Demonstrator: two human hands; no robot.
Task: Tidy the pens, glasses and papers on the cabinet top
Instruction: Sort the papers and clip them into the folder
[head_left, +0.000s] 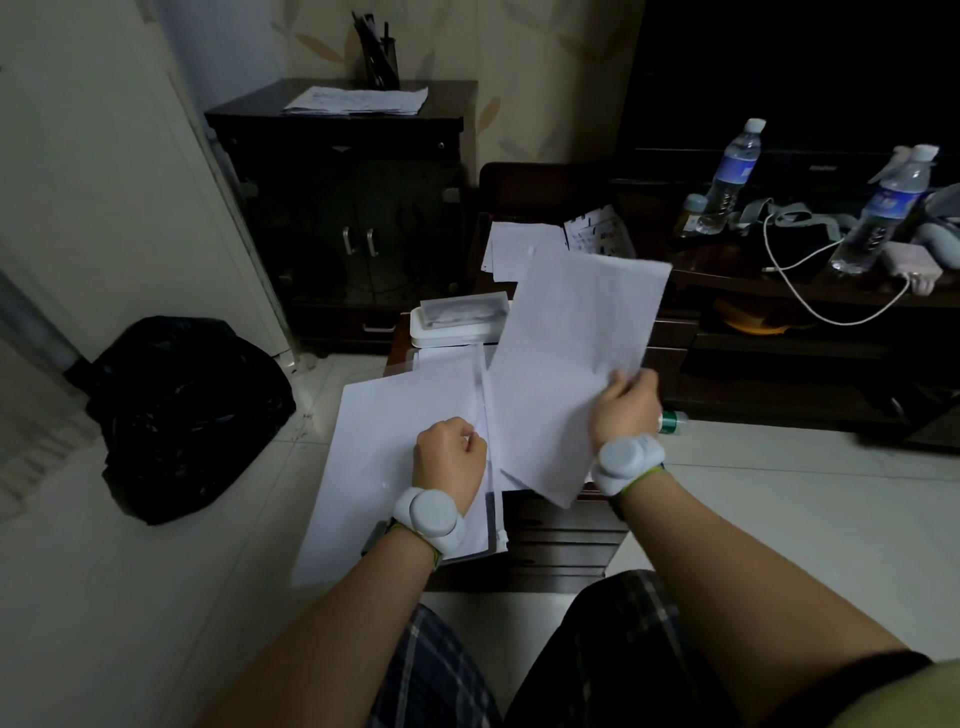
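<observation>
My right hand (626, 410) grips a white sheet of paper (576, 358) by its lower right edge and holds it lifted and tilted above the low dark cabinet (561, 545). My left hand (449, 462) is curled on a clear zip folder (395, 467) full of white sheets that lies across the cabinet top, pinching near its zipper edge. A white glasses case (457, 325) sits at the cabinet's far end. More loose papers (519, 249) lie on a chair behind. A pen holder (379, 57) with pens stands on the tall far cabinet, next to another paper stack (358, 100).
A black rubbish bag (182, 410) sits on the tiled floor to the left. At right, a dark TV stand (779, 291) carries two water bottles (732, 171), a white cable and small items. My knees are just below the cabinet.
</observation>
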